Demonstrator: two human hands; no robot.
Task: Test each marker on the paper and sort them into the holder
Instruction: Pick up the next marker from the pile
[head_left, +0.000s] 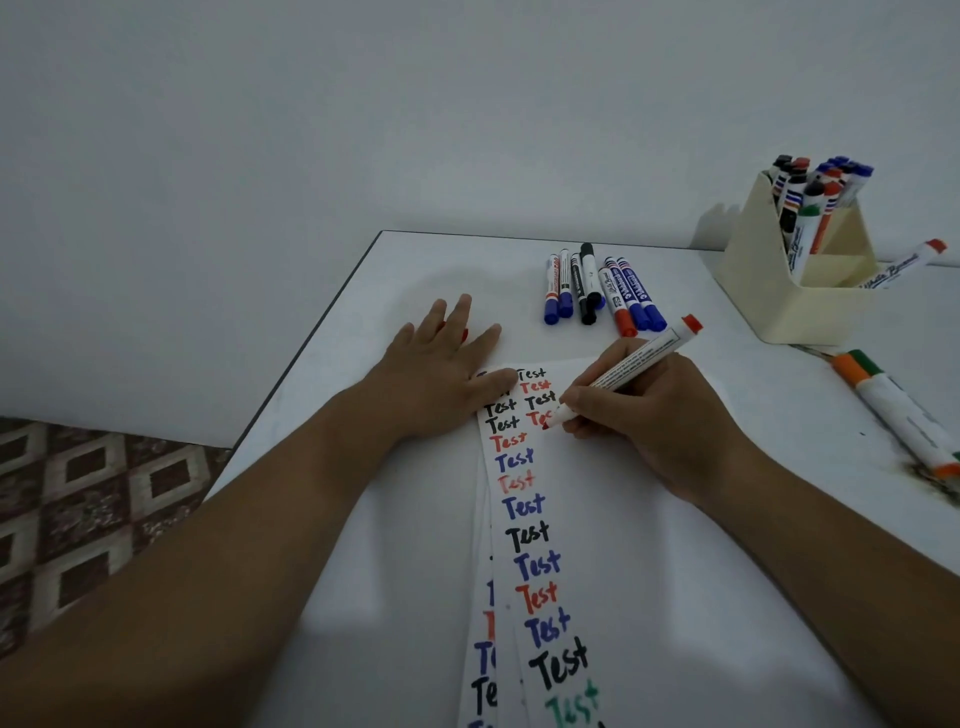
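The word "Test" is showing over and over in black, red, blue and green down the paper (524, 506). "White Board" is reading in script on a marker (901, 267) lying at the far right; other marker labels are blurring out.

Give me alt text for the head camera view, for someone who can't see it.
A person's right hand writes "Test" in red with a red marker on a paper strip that the flat left hand steadies. Behind lies a row of capped markers; a cream holder with sorted markers stands at the right.
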